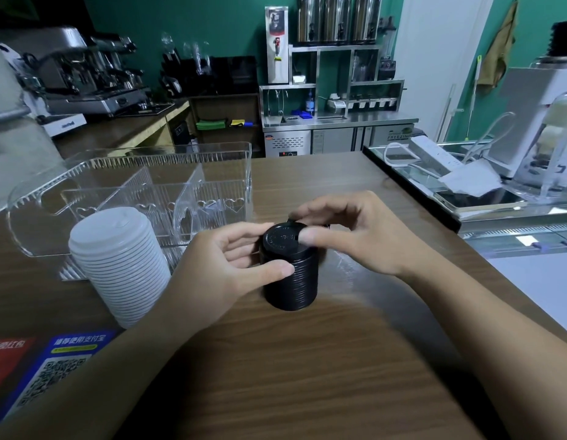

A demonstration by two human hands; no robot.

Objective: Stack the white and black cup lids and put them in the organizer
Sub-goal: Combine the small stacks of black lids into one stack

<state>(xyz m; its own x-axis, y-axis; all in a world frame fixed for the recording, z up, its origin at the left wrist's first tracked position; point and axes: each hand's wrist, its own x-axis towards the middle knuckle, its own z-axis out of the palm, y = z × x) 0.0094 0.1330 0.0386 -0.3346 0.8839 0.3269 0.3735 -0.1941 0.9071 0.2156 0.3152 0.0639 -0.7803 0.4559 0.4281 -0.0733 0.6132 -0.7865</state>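
Left hand gripping black lid stack (upright on counter), right hand pinching its top lid, white lid stack beside.

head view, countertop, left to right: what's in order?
Blue QR-code sign → stack of white plastic cup lids → left hand → stack of black plastic cup lids → right hand → white power strip. The clear plastic organizer behind spans several, so it is omitted.

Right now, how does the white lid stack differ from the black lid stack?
The white lid stack is taller and stands untouched; the black lid stack is shorter, held by both hands, left and right. The white stack stands closer to the clear organizer. Both stand upright on the wooden counter.
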